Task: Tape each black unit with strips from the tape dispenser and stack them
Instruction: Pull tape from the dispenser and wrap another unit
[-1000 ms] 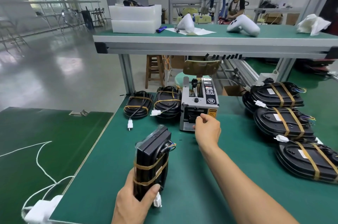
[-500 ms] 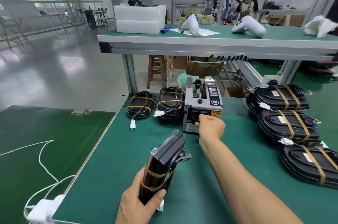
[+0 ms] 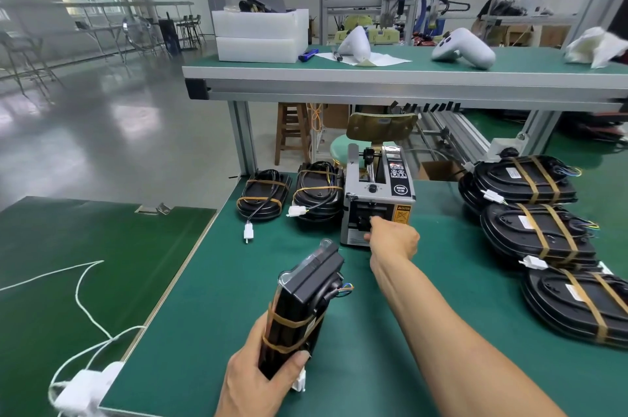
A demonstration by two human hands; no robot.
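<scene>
Right of grey box-shaped tape dispenser: taped black oval units stacked, finished. Just before dispenser: black rectangular unit gripped upright in left hand, ready for taping; right hand at outlet, fingers curled, seemingly pinching a strip.

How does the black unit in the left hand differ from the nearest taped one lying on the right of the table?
The held unit stands on edge, tilted, gripped by the left hand; the nearest right unit lies flat on the table. The held one's tape bands sit close together near its lower end; the lying one's two strips cross its middle, spaced apart. The held one stands alone; the other ends a row. Both are black with tan tape.
</scene>
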